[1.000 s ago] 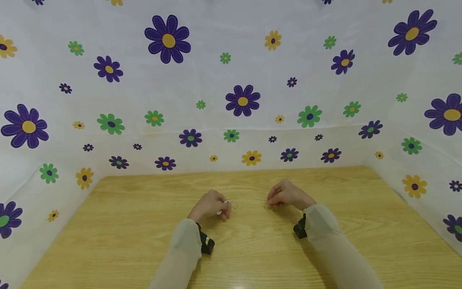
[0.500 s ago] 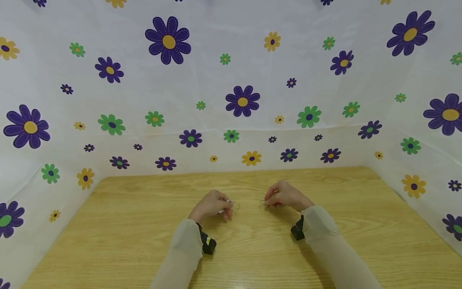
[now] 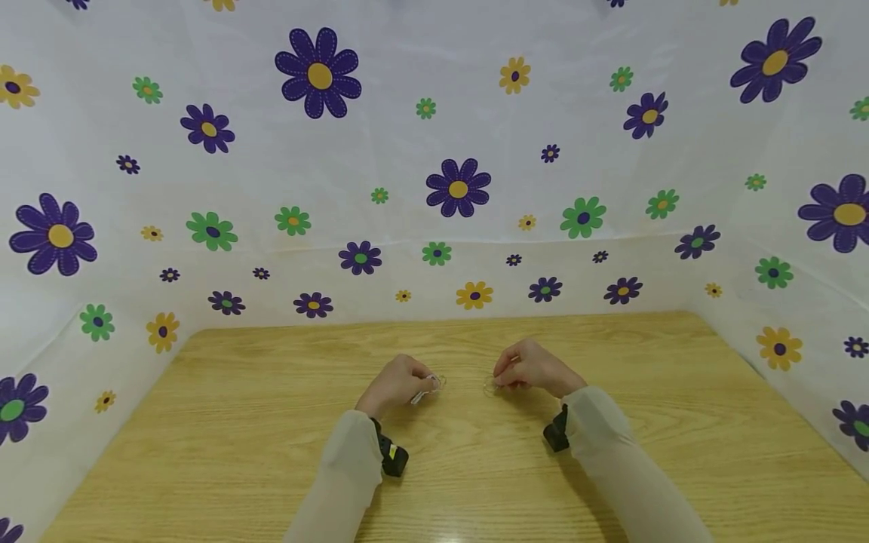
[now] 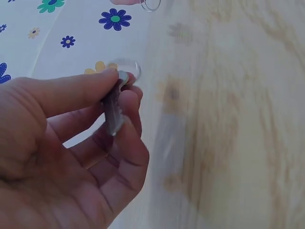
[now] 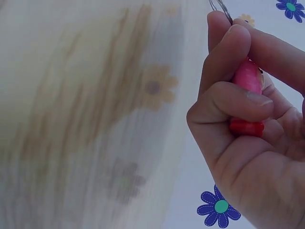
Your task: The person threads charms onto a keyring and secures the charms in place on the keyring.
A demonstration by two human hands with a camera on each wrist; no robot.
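Key (image 4: 113, 114) held over grained wood table (image 3: 462, 467), in left hand (image 3: 400, 381), thumb closed to fingers. Right hand (image 3: 532, 369) apart, fingers curled round smooth pink-and-red charm (image 5: 248, 76), perhaps plastic. Key: toothed metal, slanting back toward wearer. Left ring (image 4: 139, 69) and right ring (image 5: 222, 6), 2 thin hoops, face across a gap.

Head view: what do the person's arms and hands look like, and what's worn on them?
The left sleeve and right sleeve are long, plain and pale beige, loose toward the wrist. Each wrist wears a small black camera; the left camera bears a yellow mark, while none shows on the right camera. The left hand and right hand are ungloved. No cables show.
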